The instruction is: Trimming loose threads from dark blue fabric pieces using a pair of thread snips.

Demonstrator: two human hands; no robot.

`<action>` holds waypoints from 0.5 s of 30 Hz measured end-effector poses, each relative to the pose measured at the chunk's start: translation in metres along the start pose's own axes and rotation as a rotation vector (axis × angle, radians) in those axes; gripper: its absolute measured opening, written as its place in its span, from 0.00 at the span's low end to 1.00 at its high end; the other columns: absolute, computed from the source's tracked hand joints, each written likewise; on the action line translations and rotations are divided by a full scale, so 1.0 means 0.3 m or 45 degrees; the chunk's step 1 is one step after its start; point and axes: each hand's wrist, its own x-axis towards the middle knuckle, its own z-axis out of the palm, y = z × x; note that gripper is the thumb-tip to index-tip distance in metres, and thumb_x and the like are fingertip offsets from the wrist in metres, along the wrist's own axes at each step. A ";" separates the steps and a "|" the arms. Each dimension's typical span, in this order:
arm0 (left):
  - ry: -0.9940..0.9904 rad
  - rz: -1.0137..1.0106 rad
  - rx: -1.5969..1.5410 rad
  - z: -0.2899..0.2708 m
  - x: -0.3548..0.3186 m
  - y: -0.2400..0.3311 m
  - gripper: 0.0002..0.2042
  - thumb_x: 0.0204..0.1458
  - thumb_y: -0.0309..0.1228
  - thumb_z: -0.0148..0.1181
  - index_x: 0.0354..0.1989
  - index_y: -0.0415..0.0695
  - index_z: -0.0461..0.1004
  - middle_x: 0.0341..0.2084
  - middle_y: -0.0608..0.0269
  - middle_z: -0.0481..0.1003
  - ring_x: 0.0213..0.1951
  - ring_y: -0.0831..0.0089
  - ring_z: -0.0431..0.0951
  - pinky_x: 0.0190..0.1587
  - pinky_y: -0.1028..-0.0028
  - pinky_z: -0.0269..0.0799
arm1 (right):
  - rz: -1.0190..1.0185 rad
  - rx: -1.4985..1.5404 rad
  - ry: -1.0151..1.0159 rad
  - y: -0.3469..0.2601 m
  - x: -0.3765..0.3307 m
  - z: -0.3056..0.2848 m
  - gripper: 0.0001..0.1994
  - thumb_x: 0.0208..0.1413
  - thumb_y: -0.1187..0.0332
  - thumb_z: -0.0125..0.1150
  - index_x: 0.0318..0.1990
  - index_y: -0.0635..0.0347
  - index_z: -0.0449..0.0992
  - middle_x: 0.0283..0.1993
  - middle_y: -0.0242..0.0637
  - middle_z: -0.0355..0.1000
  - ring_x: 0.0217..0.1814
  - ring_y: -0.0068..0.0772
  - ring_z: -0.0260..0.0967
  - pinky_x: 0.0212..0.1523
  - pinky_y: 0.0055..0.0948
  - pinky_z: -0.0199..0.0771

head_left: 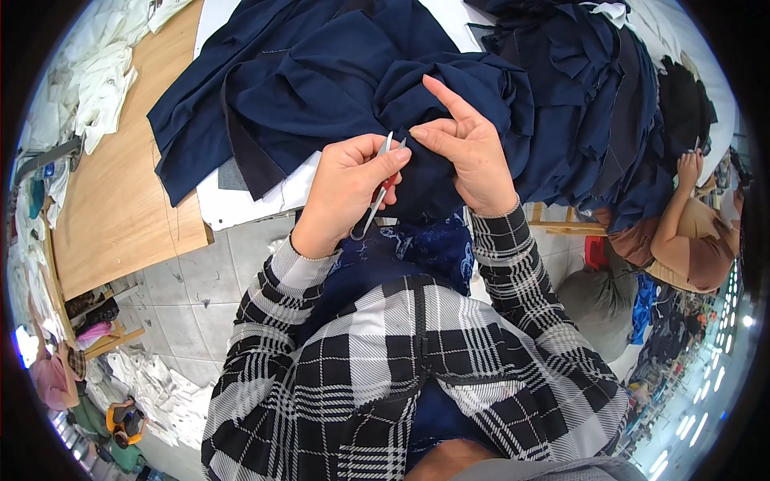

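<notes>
Dark navy cloth (pixel 321 88) lies heaped on the work table in front of me. My left hand (pixel 341 184) is closed round a pair of small thread snips (pixel 388 184) with red and silver parts. The snips' blades point up toward the cloth and one silver arm slants down below the palm. Right beside the blades, my right hand (pixel 477 156) pinches a small raised fold of the navy cloth between thumb and fingers. Its index finger sticks out, pointing up and left. Whether a thread is also in that pinch is too small to tell.
A wooden tabletop (pixel 128 184) stretches to the left, with white garments (pixel 104 88) at its far edge. More navy cloth (pixel 593 104) is piled to the right. A co-worker's arm (pixel 678 208) reaches in at the far right. White cloth (pixel 160 393) lies low at the left.
</notes>
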 end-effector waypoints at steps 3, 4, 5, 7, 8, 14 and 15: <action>0.006 0.009 -0.012 0.006 -0.003 0.003 0.07 0.52 0.31 0.59 0.29 0.40 0.75 0.16 0.69 0.71 0.14 0.85 0.68 0.16 0.87 0.60 | -0.014 -0.043 -0.003 -0.007 -0.005 0.001 0.31 0.51 0.78 0.58 0.62 0.69 0.53 0.35 0.38 0.75 0.37 0.19 0.71 0.46 0.16 0.67; 0.006 0.009 -0.013 0.005 -0.002 0.001 0.07 0.52 0.31 0.59 0.29 0.40 0.75 0.16 0.69 0.71 0.14 0.85 0.68 0.16 0.87 0.60 | -0.019 -0.066 -0.006 -0.005 -0.006 0.002 0.31 0.51 0.78 0.58 0.62 0.69 0.53 0.35 0.37 0.75 0.37 0.19 0.71 0.46 0.16 0.67; -0.001 0.013 -0.016 0.003 0.000 0.000 0.08 0.52 0.31 0.59 0.28 0.39 0.74 0.16 0.69 0.71 0.15 0.85 0.68 0.16 0.86 0.61 | -0.019 -0.066 -0.006 -0.003 -0.005 0.001 0.31 0.51 0.78 0.58 0.62 0.69 0.53 0.35 0.37 0.75 0.37 0.19 0.71 0.46 0.16 0.67; -0.008 0.018 -0.019 0.001 0.001 -0.002 0.08 0.51 0.31 0.59 0.28 0.38 0.74 0.16 0.68 0.71 0.15 0.84 0.69 0.16 0.85 0.62 | -0.019 -0.056 -0.004 0.000 -0.004 -0.001 0.31 0.51 0.78 0.58 0.62 0.68 0.54 0.35 0.37 0.75 0.37 0.19 0.71 0.46 0.16 0.67; -0.001 0.011 -0.039 0.001 0.002 -0.003 0.08 0.51 0.31 0.59 0.28 0.38 0.74 0.16 0.68 0.71 0.15 0.84 0.69 0.16 0.85 0.61 | -0.018 -0.056 -0.004 0.001 -0.005 0.000 0.31 0.51 0.78 0.58 0.62 0.68 0.54 0.35 0.37 0.75 0.37 0.19 0.71 0.46 0.16 0.67; -0.003 0.026 -0.094 -0.002 -0.004 -0.008 0.07 0.52 0.31 0.59 0.30 0.39 0.75 0.16 0.69 0.71 0.14 0.85 0.68 0.16 0.87 0.61 | -0.011 0.044 0.002 0.001 -0.003 -0.003 0.31 0.51 0.79 0.57 0.63 0.70 0.52 0.35 0.39 0.75 0.38 0.20 0.71 0.46 0.17 0.68; -0.005 0.034 -0.063 0.000 -0.005 -0.008 0.07 0.52 0.31 0.59 0.30 0.39 0.75 0.16 0.69 0.71 0.14 0.85 0.68 0.16 0.87 0.61 | -0.007 0.059 -0.003 0.000 -0.003 -0.005 0.31 0.51 0.79 0.57 0.63 0.70 0.52 0.35 0.39 0.75 0.38 0.20 0.72 0.46 0.17 0.68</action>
